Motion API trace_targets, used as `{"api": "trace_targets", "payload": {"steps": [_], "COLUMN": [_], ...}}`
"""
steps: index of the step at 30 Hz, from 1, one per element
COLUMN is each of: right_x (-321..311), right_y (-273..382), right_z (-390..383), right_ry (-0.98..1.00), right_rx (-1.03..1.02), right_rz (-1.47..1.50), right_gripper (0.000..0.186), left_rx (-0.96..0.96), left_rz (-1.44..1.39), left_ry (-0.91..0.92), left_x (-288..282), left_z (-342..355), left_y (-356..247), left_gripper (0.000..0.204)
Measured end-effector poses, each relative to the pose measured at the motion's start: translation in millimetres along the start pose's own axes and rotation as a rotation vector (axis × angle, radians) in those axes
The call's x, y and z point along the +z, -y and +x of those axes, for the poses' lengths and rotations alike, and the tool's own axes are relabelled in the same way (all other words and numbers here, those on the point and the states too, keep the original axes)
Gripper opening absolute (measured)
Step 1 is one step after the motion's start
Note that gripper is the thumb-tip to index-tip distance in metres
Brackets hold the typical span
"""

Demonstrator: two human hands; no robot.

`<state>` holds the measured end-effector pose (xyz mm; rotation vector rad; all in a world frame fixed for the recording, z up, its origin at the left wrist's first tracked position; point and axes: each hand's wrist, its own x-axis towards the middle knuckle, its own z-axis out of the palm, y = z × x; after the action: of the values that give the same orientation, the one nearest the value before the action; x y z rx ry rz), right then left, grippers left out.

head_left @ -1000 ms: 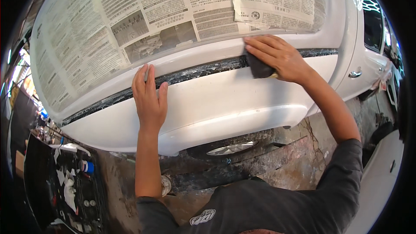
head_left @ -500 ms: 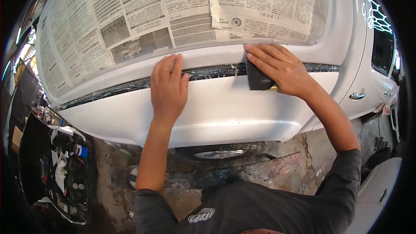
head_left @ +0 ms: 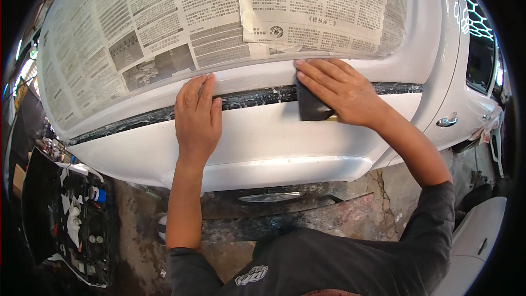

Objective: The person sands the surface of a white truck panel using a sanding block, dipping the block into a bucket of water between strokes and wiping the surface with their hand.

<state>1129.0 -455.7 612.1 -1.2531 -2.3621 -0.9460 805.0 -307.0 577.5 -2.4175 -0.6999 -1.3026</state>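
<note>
Together on a White Car: Left Hand [head_left: 197,123], Right Hand [head_left: 348,90] and Dark Pad [head_left: 312,105]

Palm down, the right hand had hold of the dark pad, its fingers stretched forward and close together; the thumb was hidden, so how tightly it gripped could not be told. The pad lay across the smeared black strip [head_left: 252,98] and overlapped the white panel [head_left: 285,131] below it, a sliver of yellow edge [head_left: 332,118] showing beneath the hand. Well to its left, the left hand rested over the same strip, loosely open — fingers forward, thumb apart, nothing visible in its hold. Between them, both hands and the pad hid stretches of the strip.

Above, newspaper [head_left: 208,0] covered the window, its lower edge near the fingertips. To the right stood a chrome door handle [head_left: 447,122], beyond the panel's end. Below the panel, a wheel [head_left: 271,198] showed only in part, with a long, stained board [head_left: 246,227] near it, partly blocked by the dark shirt [head_left: 329,257].

Off to the left, a black tray-like piece [head_left: 41,208] stood near a blue tin [head_left: 98,194] and a crumpled white cloth [head_left: 73,223]. At lower right was a pale car door [head_left: 482,230] — the sleeve [head_left: 433,214] just beside it.
</note>
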Motion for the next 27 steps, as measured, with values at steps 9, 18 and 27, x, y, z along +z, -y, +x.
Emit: {"api": "trace_targets", "payload": {"steps": [9,18,27], "right_x": [8.7,31.9,-1.4], "right_y": [20.8,31.5,8.1], "right_z": [33.0,46.6,2.7], "right_ry": [-0.006,-0.074,0.014], "right_rx": [0.007,-0.001,0.037], "right_rz": [0.034,0.027,-0.048], "right_gripper": [0.058,0.069,0.055], "left_rx": [-0.031,-0.047,-0.037], "left_rz": [0.012,-0.019,-0.026], "left_ry": [-0.064,-0.080,-0.049], "left_x": [12.1,17.3,4.3], "left_z": [-2.6,0.2,-3.4], "left_y": [4.2,-2.4,4.9], "left_gripper": [0.045,0.043,0.044]}}
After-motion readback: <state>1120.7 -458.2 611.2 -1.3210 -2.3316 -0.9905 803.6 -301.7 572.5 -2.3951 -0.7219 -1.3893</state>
